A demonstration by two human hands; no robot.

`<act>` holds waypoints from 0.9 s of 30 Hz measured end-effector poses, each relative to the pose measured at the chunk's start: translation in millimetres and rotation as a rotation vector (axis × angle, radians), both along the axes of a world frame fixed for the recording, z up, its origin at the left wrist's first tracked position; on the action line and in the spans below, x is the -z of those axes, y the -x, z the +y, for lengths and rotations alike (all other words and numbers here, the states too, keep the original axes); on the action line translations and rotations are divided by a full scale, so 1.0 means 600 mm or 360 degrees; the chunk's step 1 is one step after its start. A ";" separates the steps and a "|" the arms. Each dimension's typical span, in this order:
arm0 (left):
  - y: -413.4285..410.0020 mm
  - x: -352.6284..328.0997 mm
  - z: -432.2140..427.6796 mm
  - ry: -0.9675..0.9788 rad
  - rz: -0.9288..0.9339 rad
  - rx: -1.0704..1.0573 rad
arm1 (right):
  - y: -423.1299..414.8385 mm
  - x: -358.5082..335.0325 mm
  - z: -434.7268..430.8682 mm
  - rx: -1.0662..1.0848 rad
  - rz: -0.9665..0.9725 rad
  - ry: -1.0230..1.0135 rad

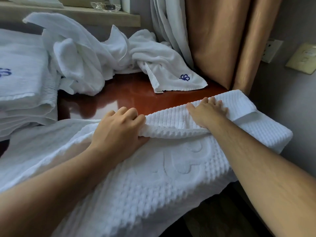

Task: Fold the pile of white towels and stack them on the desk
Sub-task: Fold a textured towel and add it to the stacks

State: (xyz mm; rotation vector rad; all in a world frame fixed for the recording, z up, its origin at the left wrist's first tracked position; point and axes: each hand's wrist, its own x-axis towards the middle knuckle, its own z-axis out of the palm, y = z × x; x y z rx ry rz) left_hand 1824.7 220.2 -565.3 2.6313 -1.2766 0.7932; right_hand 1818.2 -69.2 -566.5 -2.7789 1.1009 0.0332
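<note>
A white waffle-textured towel [153,177] with an embossed emblem lies spread over the near edge of the red-brown desk [130,94] and hangs off the front. My left hand [118,129] grips its folded-over edge, fingers curled round the fabric. My right hand [207,112] presses flat on the folded ribbed strip further right. A heap of unfolded white towels [82,53] lies at the back of the desk. A stack of folded white towels [22,79] with a blue emblem sits at the left.
One loose towel with a blue flower logo [172,74] trails from the heap toward the desk's right side. Tan and white curtains [213,40] hang behind on the right. A wall socket and switch plate [302,57] are at far right. A shelf with a glass dish [106,6] is above.
</note>
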 end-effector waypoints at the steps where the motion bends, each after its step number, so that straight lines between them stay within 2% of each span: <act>1: 0.000 0.000 0.002 0.0000 0.0018 -0.0007 | -0.001 -0.005 0.003 -0.0016 -0.0051 0.0045; 4: 0.003 -0.012 0.023 0.0040 0.0207 -0.0031 | 0.010 -0.017 0.035 -0.0276 -0.0461 0.0296; 5: 0.004 -0.020 0.037 0.0096 0.0301 -0.0044 | 0.014 -0.020 0.057 -0.0419 -0.0671 0.0260; 7: 0.011 -0.035 0.073 0.0269 0.0442 -0.0096 | 0.021 -0.029 0.117 -0.0712 -0.0938 -0.0126; 9: 0.022 -0.042 0.123 0.0463 0.0475 -0.0232 | 0.023 -0.044 0.186 -0.0955 -0.0920 -0.0578; 11: 0.037 -0.043 0.181 0.0604 0.0541 -0.0464 | 0.016 -0.060 0.249 -0.1170 -0.0728 -0.0780; 13: 0.059 -0.041 0.239 0.0599 0.0685 -0.0759 | 0.001 -0.073 0.304 -0.1309 -0.0505 -0.0834; 16: 0.096 -0.024 0.311 0.0438 0.0980 -0.1163 | -0.020 -0.085 0.367 -0.1399 -0.0210 -0.0808; 18: 0.120 -0.010 0.343 0.0436 0.1064 -0.1231 | -0.026 -0.084 0.395 -0.1438 -0.0099 -0.0812; 20: 0.134 0.004 0.358 0.0454 0.1058 -0.1159 | -0.028 -0.078 0.414 -0.1456 -0.0050 -0.0736; 24: 0.124 0.021 0.368 0.0503 0.0985 -0.1133 | -0.025 -0.066 0.428 -0.1452 -0.0231 -0.0558; 27: 0.103 0.020 0.366 0.0565 0.1002 -0.1275 | -0.008 -0.066 0.430 -0.1653 -0.0756 -0.0503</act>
